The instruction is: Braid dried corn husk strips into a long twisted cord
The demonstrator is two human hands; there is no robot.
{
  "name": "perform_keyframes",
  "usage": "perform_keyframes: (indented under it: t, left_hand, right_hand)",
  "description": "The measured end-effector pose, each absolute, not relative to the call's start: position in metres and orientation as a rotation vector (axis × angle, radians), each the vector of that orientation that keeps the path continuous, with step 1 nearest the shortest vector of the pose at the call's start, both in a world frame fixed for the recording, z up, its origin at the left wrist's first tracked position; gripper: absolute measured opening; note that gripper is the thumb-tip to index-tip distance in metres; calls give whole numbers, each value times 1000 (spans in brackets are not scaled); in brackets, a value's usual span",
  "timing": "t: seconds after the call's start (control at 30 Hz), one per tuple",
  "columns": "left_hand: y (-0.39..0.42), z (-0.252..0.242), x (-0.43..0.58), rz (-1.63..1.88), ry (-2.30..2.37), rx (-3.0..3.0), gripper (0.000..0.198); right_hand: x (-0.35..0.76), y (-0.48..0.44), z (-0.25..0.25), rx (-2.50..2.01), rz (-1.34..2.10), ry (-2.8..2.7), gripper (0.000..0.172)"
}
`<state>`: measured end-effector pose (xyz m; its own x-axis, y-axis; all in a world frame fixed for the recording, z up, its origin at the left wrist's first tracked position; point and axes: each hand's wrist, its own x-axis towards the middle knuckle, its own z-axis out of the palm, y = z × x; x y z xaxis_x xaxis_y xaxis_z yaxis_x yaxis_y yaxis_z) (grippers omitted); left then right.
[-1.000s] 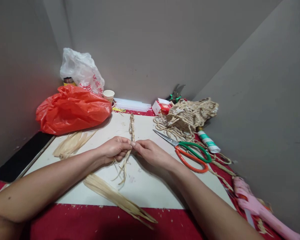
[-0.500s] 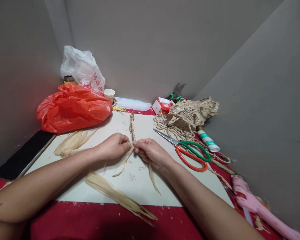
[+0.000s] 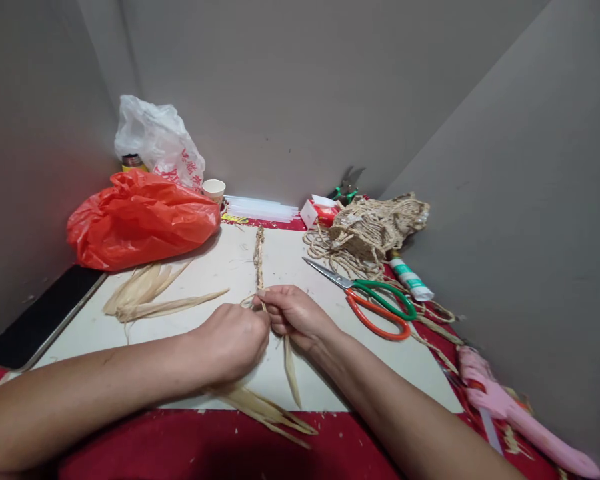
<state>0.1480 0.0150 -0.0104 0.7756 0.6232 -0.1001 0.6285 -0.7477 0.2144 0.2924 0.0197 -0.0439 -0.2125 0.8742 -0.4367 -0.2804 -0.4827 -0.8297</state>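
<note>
A thin plait of dried straw-coloured strips point(image 3: 259, 257) lies on the white board point(image 3: 220, 267), running away from me. My right hand point(image 3: 295, 315) is closed, pinching the plait's near end. My left hand point(image 3: 233, 341) is curled into a fist right beside it, gripping loose strips at the same spot. One loose strip point(image 3: 291, 373) trails from under my right hand towards me. More strips point(image 3: 265, 412) fan out below my left hand over the board's front edge.
A bundle of dried strips point(image 3: 150, 297) lies at left. Behind it sit a red plastic bag point(image 3: 140, 220), a white bag point(image 3: 155, 143) and a paper cup point(image 3: 213, 190). Scissors point(image 3: 375, 303), a coil of braided cord point(image 3: 375, 230), a glue tube point(image 3: 410, 280) and a pink tool point(image 3: 520, 413) lie at right.
Both hands have drawn nearer to me along the board. My left hand has dropped and closed into a fist over the loose strips; a strip now trails below my right hand.
</note>
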Motion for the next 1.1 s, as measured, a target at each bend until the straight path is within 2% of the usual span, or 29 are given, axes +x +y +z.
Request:
perform_keyframes:
  t: [0.1,0.23,0.4,0.57,0.73,1.0,1.1]
  left_hand:
    - [25,-4,143,261,914,2502,34]
    - [53,-13,143,758,1053,1969,19]
    - [64,-31,152,432,848,1319,17]
    - [67,-32,148,389,930,1530,20]
    - [75,-30,144,390,828,1716,20]
    - [69,-28,149,251,887,1323,21]
    - [68,-31,152,268,912,1286,19]
  right_hand:
    - [299,23,-42,-1156,1842,-754,20]
    - [303,26,-40,-1112,1885,-749,21]
    - [306,28,-39,-1132,1905,-850,24]
    - [313,29,-35,-1280,1823,-1078,24]
    - [317,29,-36,-1361,1506,-1435,23]
    - [313,21,-34,-1653,778,-2000,27]
    - [311,17,-28,-1731,611,-2119,27]
